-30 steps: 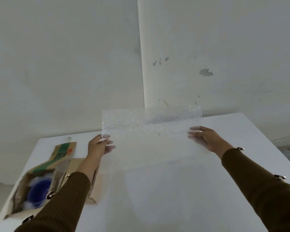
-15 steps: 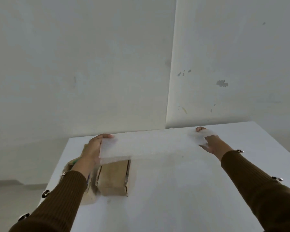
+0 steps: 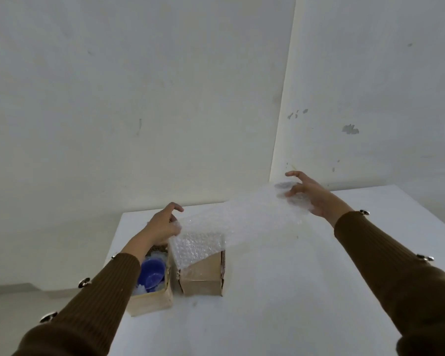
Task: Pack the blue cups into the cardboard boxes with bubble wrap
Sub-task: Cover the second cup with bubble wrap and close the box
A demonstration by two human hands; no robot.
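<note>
Two boxes side by side on the table (image 3: 280, 291). Left box (image 3: 152, 301) is open, blue cup (image 3: 152, 272) inside with padding around it, partly hidden by the left sleeve. Right box (image 3: 203, 277) sits under the low end of the bubble wrap (image 3: 229, 222).

Wrap's long axis runs from low-left to high-right, spanning both hands. Left hand (image 3: 165, 224), fingers pinched on the wrap's left end, is just behind the boxes, so nearer to them. Right hand (image 3: 311, 194) is well apart, farther back, fingers spread; wrap lies over the palm, real grip unclear.

Likely next: lower the wrap onto the right box, left hand leading.
</note>
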